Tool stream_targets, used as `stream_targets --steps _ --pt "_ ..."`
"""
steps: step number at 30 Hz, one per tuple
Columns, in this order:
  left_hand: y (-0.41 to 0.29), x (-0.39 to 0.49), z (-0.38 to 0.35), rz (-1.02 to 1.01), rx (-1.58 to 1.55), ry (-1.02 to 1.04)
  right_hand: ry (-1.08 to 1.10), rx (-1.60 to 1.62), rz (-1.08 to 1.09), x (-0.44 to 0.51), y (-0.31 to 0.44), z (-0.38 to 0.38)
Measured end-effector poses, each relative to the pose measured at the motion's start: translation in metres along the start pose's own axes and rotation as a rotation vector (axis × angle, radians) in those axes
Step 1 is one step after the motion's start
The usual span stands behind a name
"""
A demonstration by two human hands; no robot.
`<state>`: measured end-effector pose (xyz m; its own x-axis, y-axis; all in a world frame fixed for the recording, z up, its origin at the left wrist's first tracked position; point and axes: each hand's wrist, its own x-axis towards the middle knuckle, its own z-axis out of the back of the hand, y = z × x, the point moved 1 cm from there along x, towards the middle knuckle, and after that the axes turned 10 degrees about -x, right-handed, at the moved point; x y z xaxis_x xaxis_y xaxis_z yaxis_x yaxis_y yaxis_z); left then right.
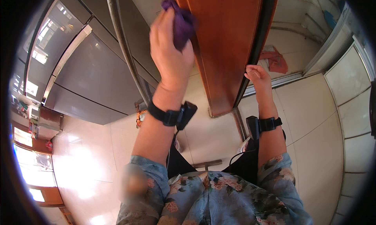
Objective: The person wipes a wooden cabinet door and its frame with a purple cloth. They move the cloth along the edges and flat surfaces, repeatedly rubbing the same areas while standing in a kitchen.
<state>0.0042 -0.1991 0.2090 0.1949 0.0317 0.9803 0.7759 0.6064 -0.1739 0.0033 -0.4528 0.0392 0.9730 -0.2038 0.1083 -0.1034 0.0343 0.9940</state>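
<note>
My left hand (169, 51) is raised and holds a bunched purple cloth (183, 28) against the left edge of a reddish-brown wooden door frame post (226, 49). Part of the cloth is hidden behind my fingers. On the post's other side, my right hand (258, 75) has its bent fingertips at the dark right edge, low down. No loose object shows in it; whether it grips the edge is unclear. The post's foot meets the tiled floor (202, 137) between my arms. Each wrist wears a black strap with a small box.
Glossy grey appliance or cabinet doors (91, 72) stand to the left, with a metal pole (123, 43) in front. Beyond the post on the right, a pink cloth (276, 62) lies on the floor behind a metal sill (282, 81). White wall tiles (355, 107) line the far right.
</note>
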Motion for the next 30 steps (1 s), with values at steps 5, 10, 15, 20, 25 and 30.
stream_targets --steps 5,10,15,20,25,30 --pt "-0.005 -0.081 0.005 0.259 -0.032 0.153 -0.022 -0.041 -0.027 -0.003 0.006 -0.002" --pt "-0.005 -0.149 0.012 0.419 -0.08 0.282 -0.058 -0.01 -0.01 -0.003 0.003 -0.004" --pt "0.001 -0.204 0.015 0.509 -0.029 0.371 -0.073 0.038 -0.016 0.0 -0.001 -0.004" --pt "0.018 -0.224 0.029 0.782 -0.107 0.685 -0.054 0.064 -0.023 0.001 -0.002 -0.002" --pt "0.031 -0.12 0.053 0.859 -0.069 0.206 -0.041 0.072 -0.023 -0.001 -0.004 0.0" --pt "0.005 0.094 0.062 0.099 -0.068 -0.177 -0.019 0.107 -0.012 -0.003 -0.003 0.002"
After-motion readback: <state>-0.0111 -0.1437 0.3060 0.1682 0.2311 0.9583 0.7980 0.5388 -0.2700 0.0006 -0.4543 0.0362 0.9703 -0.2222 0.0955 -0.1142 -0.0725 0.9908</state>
